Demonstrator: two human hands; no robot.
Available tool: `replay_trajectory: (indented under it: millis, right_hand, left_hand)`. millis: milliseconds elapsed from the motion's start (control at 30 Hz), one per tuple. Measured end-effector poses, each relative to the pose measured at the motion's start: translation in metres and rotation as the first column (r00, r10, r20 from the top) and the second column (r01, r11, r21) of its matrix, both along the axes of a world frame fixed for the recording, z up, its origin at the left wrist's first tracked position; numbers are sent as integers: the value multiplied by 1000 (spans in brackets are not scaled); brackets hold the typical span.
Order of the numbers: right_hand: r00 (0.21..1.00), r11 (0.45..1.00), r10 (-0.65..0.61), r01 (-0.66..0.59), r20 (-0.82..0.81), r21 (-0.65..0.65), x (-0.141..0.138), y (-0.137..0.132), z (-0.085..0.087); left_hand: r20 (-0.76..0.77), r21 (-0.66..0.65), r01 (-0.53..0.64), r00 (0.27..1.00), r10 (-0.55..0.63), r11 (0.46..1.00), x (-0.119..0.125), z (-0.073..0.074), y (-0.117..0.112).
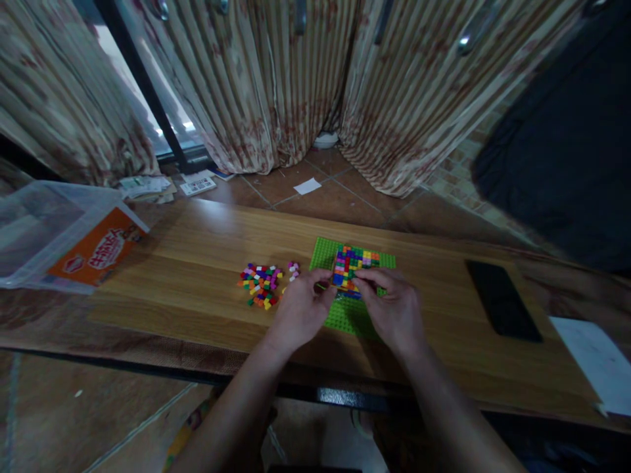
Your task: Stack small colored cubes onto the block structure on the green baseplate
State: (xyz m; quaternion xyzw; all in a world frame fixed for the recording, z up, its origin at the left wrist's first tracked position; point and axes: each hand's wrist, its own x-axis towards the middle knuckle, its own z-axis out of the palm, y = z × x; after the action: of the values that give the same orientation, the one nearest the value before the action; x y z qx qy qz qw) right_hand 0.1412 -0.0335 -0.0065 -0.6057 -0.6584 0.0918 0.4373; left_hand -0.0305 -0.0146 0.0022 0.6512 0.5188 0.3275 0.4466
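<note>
A green studded baseplate point(326, 251) lies on the wooden table point(197, 230), with a patch of small coloured bricks point(351, 261) built on it. My left hand point(300, 309) rests at the plate's left edge, fingers curled in a pinch on something too small to name. My right hand point(394, 309) lies over the plate's near part, its fingertips pinched together at the built bricks; what they hold is hidden. A loose heap of small coloured bricks point(260, 284) lies just left of my left hand.
A black phone point(501, 300) lies flat on the table's right side, with a white sheet point(599, 358) beyond it. A clear plastic bin point(54, 230) with an orange label stands at the left end. Curtains hang behind; papers lie on the tiled floor.
</note>
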Motion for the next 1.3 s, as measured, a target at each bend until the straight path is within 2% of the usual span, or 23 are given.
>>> replay_trajectory:
  millis: [233, 533, 733, 967, 1067, 1167, 1267, 1300]
  right_hand:
    - [989, 992, -13, -5, 147, 127, -2, -1, -5]
    - [971, 981, 8, -53, 237, 186, 1, -5, -8]
    - [960, 986, 39, -82, 277, 146, 2, -7, -8]
    - [953, 988, 27, -72, 302, 138, 6, -6, -9]
    - [948, 987, 30, -79, 317, 143, 8, -7, -11]
    - [960, 983, 30, -79, 278, 166, 10, -9, -12]
    - [980, 986, -4, -29, 197, 164, 10, -12, -10]
    - [986, 987, -17, -10, 167, 159, 10, -14, -8]
  left_hand:
    - [-1, 24, -11, 1000, 11, 1000, 1, -2, -1]
    - [15, 33, 8, 1000, -8, 999, 0, -4, -2]
    - [-1, 11, 4, 1000, -4, 1000, 1, -7, -4]
    - [-77, 8, 3, 997, -2, 1000, 0, 1, -4]
    - [-142, 69, -38, 989, 48, 997, -15, 4, 2]
    - [-206, 120, -134, 966, 156, 984, -43, 5, 13]
    - [-327, 146, -329, 874, 359, 933, -77, 5, 24]
    - [-367, 146, -367, 842, 395, 919, -88, 5, 27]
